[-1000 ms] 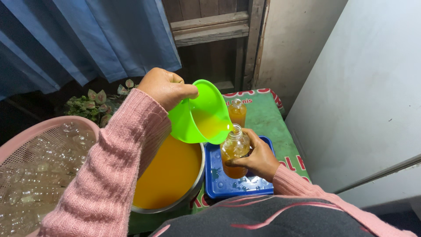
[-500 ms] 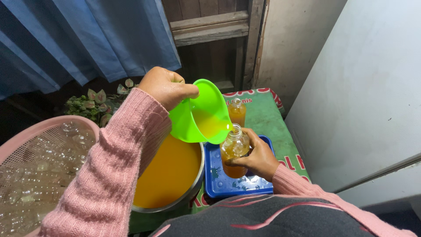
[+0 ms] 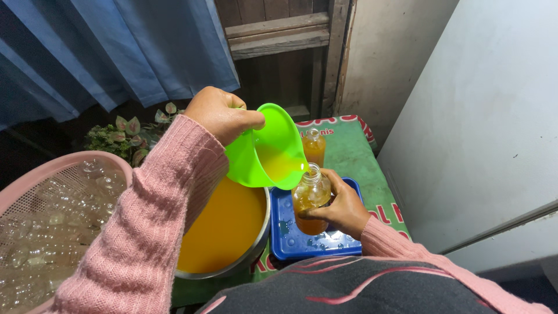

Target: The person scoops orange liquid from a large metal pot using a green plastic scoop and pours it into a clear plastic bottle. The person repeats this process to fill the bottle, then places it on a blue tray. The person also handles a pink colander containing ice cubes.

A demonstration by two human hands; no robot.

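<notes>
Juice runs from the tipped green jug (image 3: 268,148) into a small clear bottle (image 3: 310,200). Left hand (image 3: 218,115) is wrapped tight on the jug. Right hand (image 3: 343,209) is wrapped tight on the bottle, over a blue tray (image 3: 288,241). Beside it sits a metal pot (image 3: 224,232) of orange juice. Another full bottle (image 3: 314,146) stands behind. A pink basket (image 3: 35,174) is at the left.

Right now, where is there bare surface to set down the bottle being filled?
Free: the blue tray in front of the held bottle, wet but bare, and the green cloth between the filled bottle and the white wall. Crowded: the metal pot of orange liquid and the pink basket.
</notes>
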